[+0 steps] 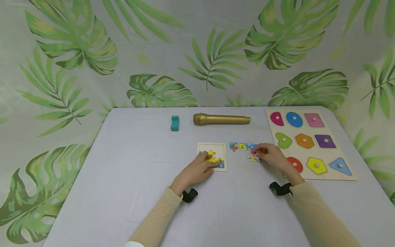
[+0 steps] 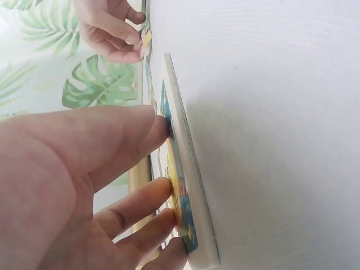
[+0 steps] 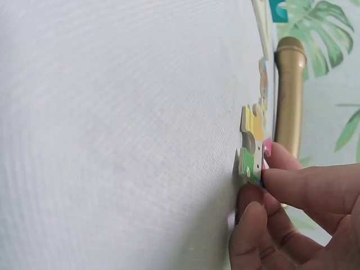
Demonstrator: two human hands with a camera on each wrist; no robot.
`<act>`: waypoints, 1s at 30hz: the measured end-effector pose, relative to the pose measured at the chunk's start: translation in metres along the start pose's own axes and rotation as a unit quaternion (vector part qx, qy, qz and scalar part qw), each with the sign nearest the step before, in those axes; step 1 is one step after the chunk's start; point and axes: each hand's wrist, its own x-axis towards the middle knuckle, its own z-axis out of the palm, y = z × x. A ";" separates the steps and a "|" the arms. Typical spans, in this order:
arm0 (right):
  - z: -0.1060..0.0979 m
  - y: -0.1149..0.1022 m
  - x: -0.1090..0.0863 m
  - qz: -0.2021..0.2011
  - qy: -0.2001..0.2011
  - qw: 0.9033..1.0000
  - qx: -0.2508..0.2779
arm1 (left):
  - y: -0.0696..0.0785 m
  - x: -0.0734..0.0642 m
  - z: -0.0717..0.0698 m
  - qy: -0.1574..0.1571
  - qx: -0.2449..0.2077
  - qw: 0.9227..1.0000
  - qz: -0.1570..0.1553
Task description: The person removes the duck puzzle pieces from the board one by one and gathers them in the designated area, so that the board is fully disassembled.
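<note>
A small wooden puzzle tray (image 1: 225, 151), part filled with yellow and blue jigsaw pieces, lies in the middle of the table. Spread over it, my left hand (image 1: 196, 169) rests its fingertips on the pieces; the left wrist view shows these fingers (image 2: 147, 202) touching the picture surface (image 2: 181, 194). To the tray's right, my right hand (image 1: 273, 157) pinches a jigsaw piece (image 3: 251, 126) with yellow, green and pink on it between thumb and fingers, close over the cloth. Just beyond it lies a row of loose blue and yellow jigsaw pieces (image 1: 241, 146), partly covered by the right hand.
A gold microphone (image 1: 222, 119) lies along the back of the table, with a teal block (image 1: 175, 123) to its left. At the right, a wooden knob-puzzle board (image 1: 291, 140) of coloured shapes sits beside and partly under my right forearm. A leaf-patterned curtain (image 1: 160, 51) hangs behind.
</note>
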 end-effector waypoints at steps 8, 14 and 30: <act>0.002 -0.003 0.000 0.005 0.022 1.000 -0.022 | -0.001 -0.001 0.001 0.001 0.016 1.000 0.001; 0.007 -0.021 0.005 -0.034 0.033 0.999 0.003 | -0.005 -0.006 0.003 0.000 0.034 0.999 -0.003; 0.070 -0.069 0.032 -0.116 -0.024 0.992 0.052 | -0.008 -0.018 0.002 0.001 0.019 0.999 -0.030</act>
